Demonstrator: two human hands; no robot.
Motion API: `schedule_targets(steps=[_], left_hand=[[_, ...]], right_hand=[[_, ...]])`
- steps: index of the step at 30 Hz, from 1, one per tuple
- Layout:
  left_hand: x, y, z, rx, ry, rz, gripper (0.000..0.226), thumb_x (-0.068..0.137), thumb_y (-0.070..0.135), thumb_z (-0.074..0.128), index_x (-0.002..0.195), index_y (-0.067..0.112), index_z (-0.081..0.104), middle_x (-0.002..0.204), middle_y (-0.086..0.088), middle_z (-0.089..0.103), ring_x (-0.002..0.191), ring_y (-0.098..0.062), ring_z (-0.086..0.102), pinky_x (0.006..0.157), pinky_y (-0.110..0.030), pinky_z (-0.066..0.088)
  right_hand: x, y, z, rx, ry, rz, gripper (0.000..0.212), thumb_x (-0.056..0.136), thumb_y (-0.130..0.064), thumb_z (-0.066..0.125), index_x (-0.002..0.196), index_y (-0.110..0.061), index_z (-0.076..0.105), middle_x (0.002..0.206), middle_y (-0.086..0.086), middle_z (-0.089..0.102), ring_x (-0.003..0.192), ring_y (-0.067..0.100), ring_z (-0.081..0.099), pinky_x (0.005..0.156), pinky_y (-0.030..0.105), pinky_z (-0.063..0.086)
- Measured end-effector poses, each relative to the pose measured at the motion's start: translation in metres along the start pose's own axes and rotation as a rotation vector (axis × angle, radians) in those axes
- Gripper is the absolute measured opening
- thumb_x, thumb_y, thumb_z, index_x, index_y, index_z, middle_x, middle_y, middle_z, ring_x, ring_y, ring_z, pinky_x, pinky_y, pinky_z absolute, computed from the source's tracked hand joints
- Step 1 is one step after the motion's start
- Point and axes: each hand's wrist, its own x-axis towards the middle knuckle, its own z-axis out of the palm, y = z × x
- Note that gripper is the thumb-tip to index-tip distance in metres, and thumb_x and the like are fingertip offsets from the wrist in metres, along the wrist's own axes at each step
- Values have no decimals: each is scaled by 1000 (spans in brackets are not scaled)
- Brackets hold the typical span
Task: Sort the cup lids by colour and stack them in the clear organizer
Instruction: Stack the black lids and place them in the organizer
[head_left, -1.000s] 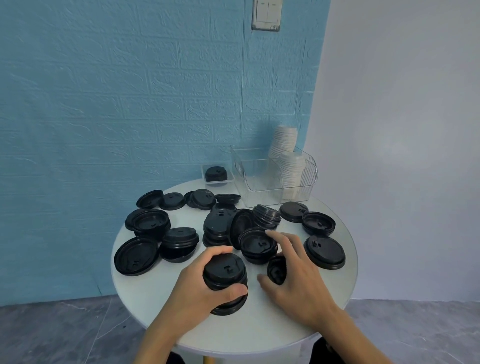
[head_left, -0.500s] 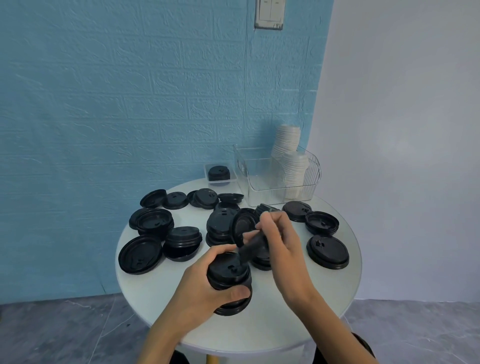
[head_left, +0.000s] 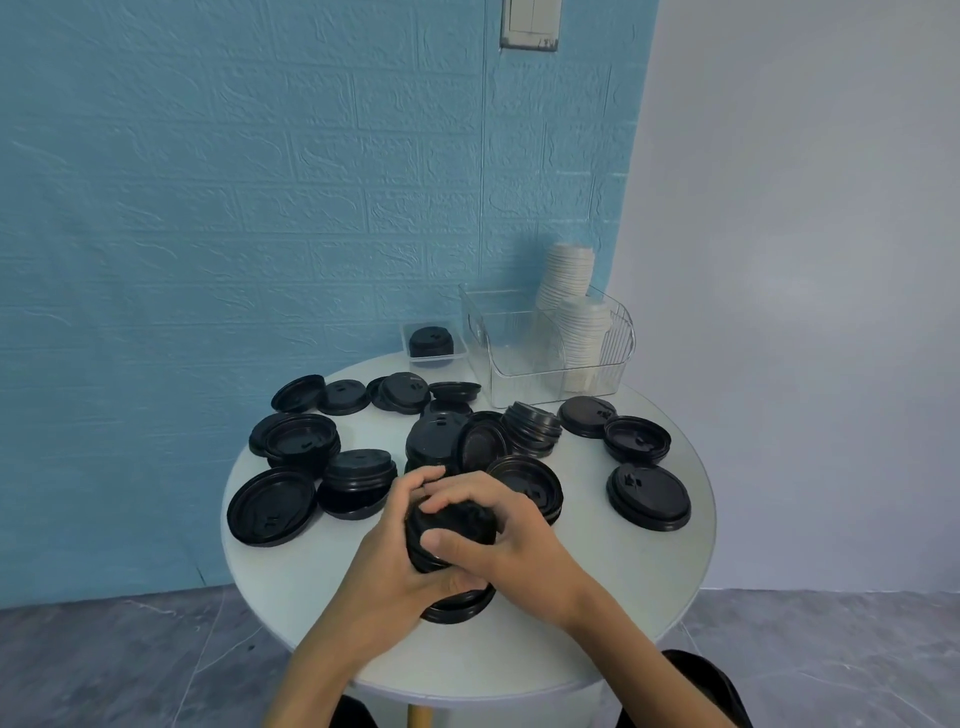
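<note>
Head camera, looking down over the round table (head_left: 649, 613) — and the right hand (head_left: 514, 540) has just come in from the pile with a black lid, which half a second ago it held pinched and raised. Now that hand is on top of the black lid stack (head_left: 449, 525), fingers curled over the crown and thumb against the near side, seating the new lid. The left hand (head_left: 395, 566) keeps its wrap around the stack from the left, fingers curled round the far rim. So one more black lid is on the growing stack, which sits near the front middle of the table.

That stack, I'd say, is not yet ready for the clear organizer (head_left: 550, 358) at the back right. White lids (head_left: 579, 322) are already stacked in its right side; its left side looks open for the black ones.

Plenty of loose black lids (head_left: 648, 496) are scattered from left to right across the table, so a good share of the sorting is left.

Room to move? The front edge just below the hands is bare; the way back to the organizer crosses tilted heaps in the middle — lift high, or go round by the right, where single lids lie flat near the rim. A small clear tray (head_left: 434, 343) with a few black lids sits beside the organizer, close to the blue wall (head_left: 208, 208).
</note>
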Motion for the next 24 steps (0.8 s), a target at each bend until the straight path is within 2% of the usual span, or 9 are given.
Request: schedule_targets(steps=[4,8,11,14,16,19,22,24], left_hand=[[-1,2,-1,-14,1,-7,91,57,32,100,132,48,50,126,17,65,119,-10,65,97,-38,57],[-5,12,-1,19,-28,14,101,67,14,95,144,49,39,129,35,57,120,5,60,93,-21,55],[-5,11,-3,40,-49,18,102,70,10,92,148,49,38,133,27,59,124,-3,61,95,-23,54],[-5,13,-2,52,-37,21,92,73,1,88,143,43,46,130,21,65,123,-3,61,99,-24,53],[-5,16,0,33,-26,15,85,71,5,88,139,40,50,123,19,69,117,-4,65,93,-21,55],[-6,21,1,7,-18,29,73,68,18,86,133,36,56,120,20,69,113,-1,65,85,-12,53],[-5,21,2,5,-24,23,65,69,19,87,126,33,60,118,16,69,111,-3,66,84,-19,55],[-4,19,1,-14,-28,-2,62,69,20,88,123,33,61,116,11,71,109,-6,67,88,-25,53]], right_hand=[[1,1,-3,-16,-53,13,31,84,-22,83,113,-21,75,125,-12,63,122,11,60,106,37,49],[-2,2,-2,-27,-57,38,32,81,-26,85,112,-27,76,129,-11,54,124,6,56,109,39,47],[-4,1,1,-68,-18,17,37,81,-28,85,114,-26,70,126,-6,56,120,10,57,106,40,49],[-4,0,3,-39,38,11,51,78,-29,87,118,-26,56,126,-2,58,123,14,58,105,44,49],[-3,-1,2,-87,59,-5,56,78,-31,88,123,-27,55,128,-4,54,126,11,56,109,39,48],[-2,-5,1,-96,103,8,45,83,-37,82,120,-27,59,124,-6,54,117,8,59,104,37,51],[0,-10,-1,-111,166,23,39,89,-41,76,122,-26,61,125,-10,54,114,6,60,102,37,53],[1,-14,-3,-93,190,26,38,91,-39,74,123,-24,61,126,-8,54,114,8,61,101,37,53]])
